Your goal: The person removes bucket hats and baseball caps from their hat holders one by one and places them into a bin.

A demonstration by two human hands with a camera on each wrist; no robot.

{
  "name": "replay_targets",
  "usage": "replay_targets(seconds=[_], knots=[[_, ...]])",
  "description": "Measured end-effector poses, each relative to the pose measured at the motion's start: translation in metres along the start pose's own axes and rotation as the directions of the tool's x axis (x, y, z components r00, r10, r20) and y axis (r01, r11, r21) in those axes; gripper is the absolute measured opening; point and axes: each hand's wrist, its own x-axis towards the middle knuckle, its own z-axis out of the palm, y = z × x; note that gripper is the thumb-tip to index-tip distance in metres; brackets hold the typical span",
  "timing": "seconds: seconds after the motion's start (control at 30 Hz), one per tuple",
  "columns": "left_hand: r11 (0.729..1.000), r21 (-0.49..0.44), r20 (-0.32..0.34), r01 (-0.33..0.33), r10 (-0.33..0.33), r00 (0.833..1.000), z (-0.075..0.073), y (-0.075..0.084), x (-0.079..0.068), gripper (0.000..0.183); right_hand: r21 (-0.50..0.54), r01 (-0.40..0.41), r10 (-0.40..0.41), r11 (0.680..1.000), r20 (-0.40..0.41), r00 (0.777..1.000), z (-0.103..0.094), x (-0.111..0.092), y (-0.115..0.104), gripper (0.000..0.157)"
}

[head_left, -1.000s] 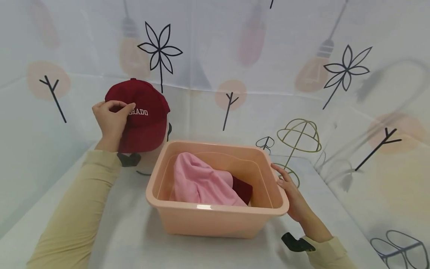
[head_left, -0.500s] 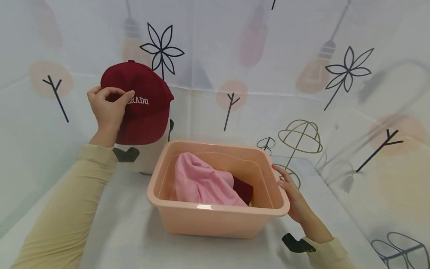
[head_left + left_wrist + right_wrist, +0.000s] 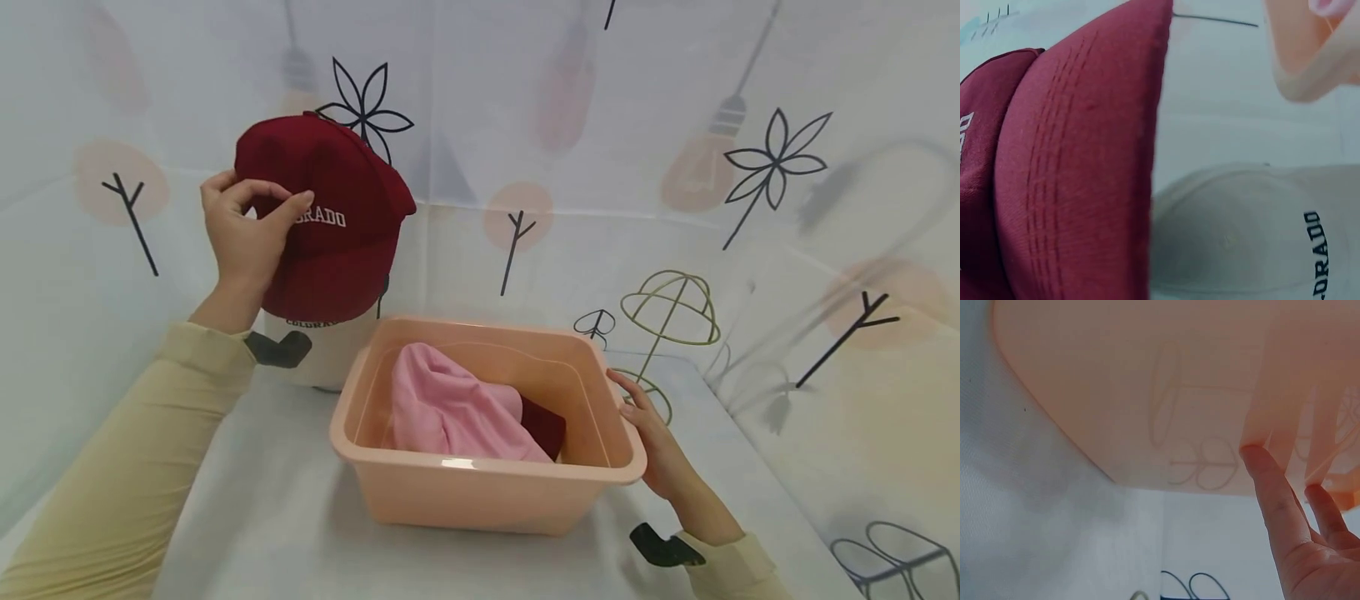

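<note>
My left hand pinches the crown of a dark red baseball cap with white lettering, thumb across its front. The cap hangs tilted, and its curved brim fills the middle of the left wrist view. Under it a cream cap with dark letters shows in part, the rest covered by the red one. A peach plastic basin stands in front, holding a pink cloth and a dark red piece. My right hand touches the basin's right side, its fingers fairly straight against the outer wall.
A gold wire stand with a domed top is at the back right, beyond the basin. Everything stands on a white table cover. A printed cloth backdrop rises behind and at both sides.
My left hand has lifted the red cap upward and then slightly right, so more of the cream cap beneath shows. My right hand and the basin have kept their place.
</note>
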Motion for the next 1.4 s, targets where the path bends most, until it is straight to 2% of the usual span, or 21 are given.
replay_targets(seconds=[0.17, 0.4, 0.57, 0.7, 0.87, 1.07, 1.2, 1.4], knots=[[0.999, -0.016, 0.052, -0.043, 0.044, 0.998, 0.006, 0.01, -0.008, 0.016, -0.002, -0.014, 0.014, 1.0, -0.01, 1.0, 0.0, -0.001, 0.001, 0.045], [0.994, -0.066, 0.135, -0.087, 0.095, 0.986, 0.016, 0.026, -0.02, 0.018, -0.023, -0.034, 0.033, 0.999, -0.036, 0.999, 0.001, -0.001, 0.0, 0.046], [0.99, -0.119, 0.204, -0.075, 0.098, 0.974, 0.022, 0.041, -0.033, 0.018, -0.021, -0.037, 0.036, 0.999, -0.036, 0.999, 0.0, -0.001, -0.001, 0.045], [0.979, -0.195, 0.28, -0.053, 0.108, 0.954, 0.024, 0.059, -0.049, 0.016, -0.019, -0.028, 0.027, 0.999, -0.026, 0.999, 0.0, -0.001, 0.0, 0.045], [0.96, -0.274, 0.381, -0.065, 0.17, 0.909, 0.028, 0.072, -0.063, 0.016, -0.023, -0.018, 0.017, 1.0, -0.017, 1.0, 0.0, -0.001, 0.001, 0.046], [0.952, -0.215, 0.45, -0.22, 0.296, 0.843, 0.034, 0.074, -0.07, 0.014, -0.003, -0.011, 0.011, 1.0, -0.01, 1.0, 0.0, -0.001, 0.001, 0.046], [0.94, -0.238, 0.502, -0.245, 0.335, 0.797, 0.038, 0.076, -0.073, 0.014, 0.006, 0.003, -0.003, 1.0, 0.001, 1.0, 0.0, -0.001, 0.001, 0.046], [0.924, -0.255, 0.587, -0.285, 0.382, 0.713, 0.055, 0.049, -0.069, 0.017, 0.01, 0.001, -0.001, 1.0, 0.0, 1.0, 0.0, -0.001, 0.001, 0.045]])
